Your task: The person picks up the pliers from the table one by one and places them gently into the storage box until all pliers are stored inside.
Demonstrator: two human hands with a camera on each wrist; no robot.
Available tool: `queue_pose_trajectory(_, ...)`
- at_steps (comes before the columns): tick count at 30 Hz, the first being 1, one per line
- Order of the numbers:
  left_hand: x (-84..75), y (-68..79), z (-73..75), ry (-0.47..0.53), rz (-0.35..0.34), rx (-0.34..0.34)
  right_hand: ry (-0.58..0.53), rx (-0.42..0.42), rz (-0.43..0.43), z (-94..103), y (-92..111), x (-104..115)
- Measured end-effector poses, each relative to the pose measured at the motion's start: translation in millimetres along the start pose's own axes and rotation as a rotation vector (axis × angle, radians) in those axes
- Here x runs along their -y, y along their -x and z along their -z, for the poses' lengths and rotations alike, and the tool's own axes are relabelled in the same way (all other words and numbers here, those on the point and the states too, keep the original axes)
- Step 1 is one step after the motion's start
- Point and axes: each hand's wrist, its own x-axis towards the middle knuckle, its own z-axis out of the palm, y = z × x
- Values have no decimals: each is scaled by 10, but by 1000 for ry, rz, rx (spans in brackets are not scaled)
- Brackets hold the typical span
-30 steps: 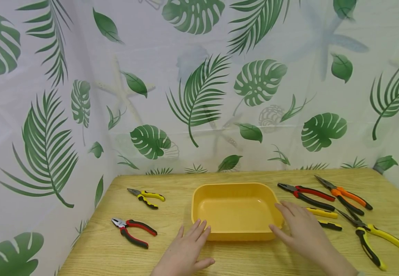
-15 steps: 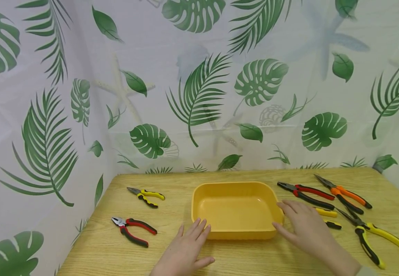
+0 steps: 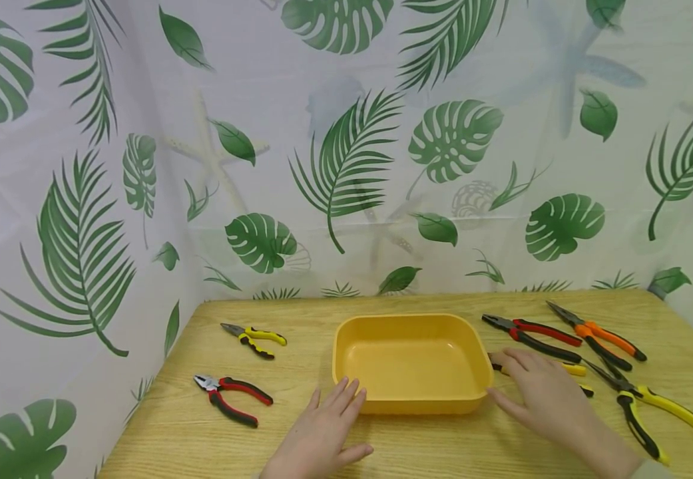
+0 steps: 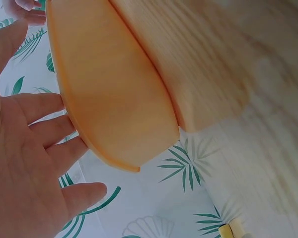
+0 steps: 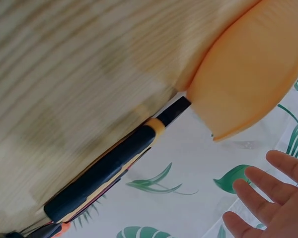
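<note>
A yellow rectangular plastic basin [image 3: 418, 408] stands on the wooden table. My left hand [image 3: 322, 432] lies at its front left corner with fingers extended, the fingertips touching the rim in the left wrist view. To the right of the basin is my right hand [image 3: 552, 399], its fingers spread and loosely bent, holding nothing. Beneath it lies a pair of yellow-and-black pliers [image 3: 572, 368], partly hidden by the hand. In the right wrist view these pliers [image 5: 102, 173] lie with their dark tip close to the basin wall, and the hand is apart from both.
On the left lie small yellow-and-black pliers [image 3: 268, 336] and red-and-black pliers [image 3: 232, 410]. Further right are red-and-black pliers [image 3: 545, 331], orange-and-black long-nose pliers [image 3: 612, 343] and larger yellow-and-black pliers [image 3: 678, 412]. A leaf-printed cloth [image 3: 346, 279] hangs behind the table.
My right hand has shifted right, from the basin's right rim to over the yellow-and-black pliers, uncovering their front end. My left hand and the basin stay in place.
</note>
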Motion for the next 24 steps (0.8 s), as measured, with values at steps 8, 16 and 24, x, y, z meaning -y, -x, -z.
queue_pose_trajectory(8,-5,5,5,8,0,-3,11,53,-31,13,44,-97)
queue_pose_trajectory(16,1,3,-7,0,-3,-6,30,78,-49,16,79,-178)
queue_pose_trajectory(24,-1,4,-6,-4,-2,1,38,73,-46,13,101,-216)
